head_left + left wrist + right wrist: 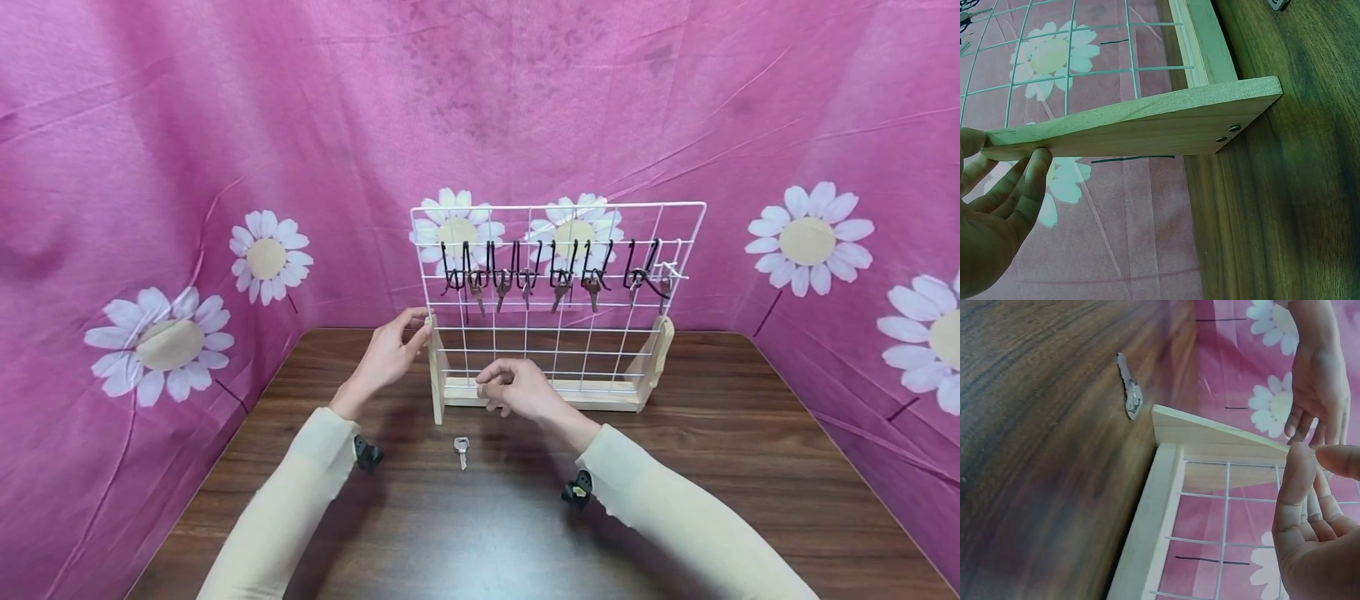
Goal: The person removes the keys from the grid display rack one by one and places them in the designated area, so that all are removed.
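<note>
One loose silver key (462, 452) near a white wire rack (558, 205)

Gripping the upper part of the rack's wooden side panel (1147, 128) with the left hand (388, 353). Holding the right hand (521, 388) in front of the rack, fingers loosely curled, thumb and forefinger tips close together. On the dark wood-grain tabletop (510, 525), sideways between both hands and on the near side of them: the key. Above the right hand: hanging keys (593, 293) on black hooks (491, 257).
</note>
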Motion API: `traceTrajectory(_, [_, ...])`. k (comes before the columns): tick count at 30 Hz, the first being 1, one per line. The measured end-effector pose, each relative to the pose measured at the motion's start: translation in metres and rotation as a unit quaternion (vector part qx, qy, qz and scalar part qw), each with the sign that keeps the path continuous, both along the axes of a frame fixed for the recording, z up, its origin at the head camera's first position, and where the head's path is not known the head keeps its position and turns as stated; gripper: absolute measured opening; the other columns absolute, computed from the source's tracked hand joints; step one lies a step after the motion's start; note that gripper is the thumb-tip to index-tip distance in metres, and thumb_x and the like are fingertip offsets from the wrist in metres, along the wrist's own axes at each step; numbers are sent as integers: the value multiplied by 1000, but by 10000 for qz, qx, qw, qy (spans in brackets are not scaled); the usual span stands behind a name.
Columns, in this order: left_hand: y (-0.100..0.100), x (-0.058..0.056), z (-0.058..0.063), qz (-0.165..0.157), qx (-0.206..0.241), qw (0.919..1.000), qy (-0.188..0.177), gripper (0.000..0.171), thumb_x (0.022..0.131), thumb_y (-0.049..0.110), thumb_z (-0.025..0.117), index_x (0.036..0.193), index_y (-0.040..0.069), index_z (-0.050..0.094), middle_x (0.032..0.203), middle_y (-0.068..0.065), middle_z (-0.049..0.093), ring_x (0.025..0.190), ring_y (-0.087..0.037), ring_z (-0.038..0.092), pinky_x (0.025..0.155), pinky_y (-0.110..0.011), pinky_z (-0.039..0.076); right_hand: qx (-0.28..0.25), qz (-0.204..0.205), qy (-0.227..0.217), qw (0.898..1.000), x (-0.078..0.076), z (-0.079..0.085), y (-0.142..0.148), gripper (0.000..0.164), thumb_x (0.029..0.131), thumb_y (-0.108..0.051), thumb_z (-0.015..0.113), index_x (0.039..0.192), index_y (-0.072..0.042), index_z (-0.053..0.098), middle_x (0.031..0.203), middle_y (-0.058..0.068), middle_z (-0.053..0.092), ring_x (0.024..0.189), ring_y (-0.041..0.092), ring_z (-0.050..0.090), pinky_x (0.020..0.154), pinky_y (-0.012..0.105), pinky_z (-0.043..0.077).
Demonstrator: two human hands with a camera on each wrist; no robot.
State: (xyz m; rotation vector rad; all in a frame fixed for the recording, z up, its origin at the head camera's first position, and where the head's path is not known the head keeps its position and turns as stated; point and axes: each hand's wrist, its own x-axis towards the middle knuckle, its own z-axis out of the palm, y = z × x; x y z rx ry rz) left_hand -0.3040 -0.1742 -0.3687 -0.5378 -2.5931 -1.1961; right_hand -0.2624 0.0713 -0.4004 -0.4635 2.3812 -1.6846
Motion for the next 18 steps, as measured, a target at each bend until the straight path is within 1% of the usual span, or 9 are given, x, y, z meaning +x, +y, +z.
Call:
traceTrajectory(5, [0, 0, 0, -7, 26, 10000, 13, 34, 103, 25, 55, 134, 10, 57, 117, -17, 71, 89, -30, 75, 71, -32, 64, 129, -123, 177, 9997, 0, 10, 3, 15, 89, -13, 72, 102, -5, 70, 81, 5, 74, 70, 26, 72, 54, 34, 60])
traceTrajectory(8, [0, 0, 1, -24, 33, 10000, 32, 34, 103, 25, 55, 134, 9, 57, 118, -18, 71, 89, -32, 75, 72, -33, 64, 105, -181, 315, 9993, 0, 17, 4, 16, 89, -13, 72, 102, -5, 70, 81, 5, 74, 71, 26, 72, 53, 32, 59])
traceTrajectory(12, [-1, -1, 0, -9, 27, 10000, 42, 35, 103, 25, 56, 134, 9, 57, 118, -18, 71, 87, -30, 75, 70, -32, 63, 44, -193, 466, 9987, 0, 24, 6, 14, 90, -14, 71, 101, -6, 71, 83, 7, 75, 68, 17, 70, 54, 36, 60])
traceTrajectory(17, [-1, -1, -1, -7, 59, 10000, 33, 35, 103, 25, 56, 134, 9, 57, 117, -18, 71, 87, -29, 75, 70, -32, 63, 12, -247, 495, 9985, -1, 32, 7, 13, 91, -15, 70, 102, -8, 71, 86, 10, 75, 69, 16, 69, 61, 46, 62])
traceTrajectory(18, [-1, -1, -1, -6, 62, 10000, 28, 35, 103, 25, 56, 134, 9, 57, 117, -18, 71, 87, -29, 75, 71, -33, 63, 13, -262, 496, 9984, -1, 34, 8, 13, 91, -15, 70, 102, -8, 71, 87, 10, 75, 69, 16, 69, 61, 46, 62])
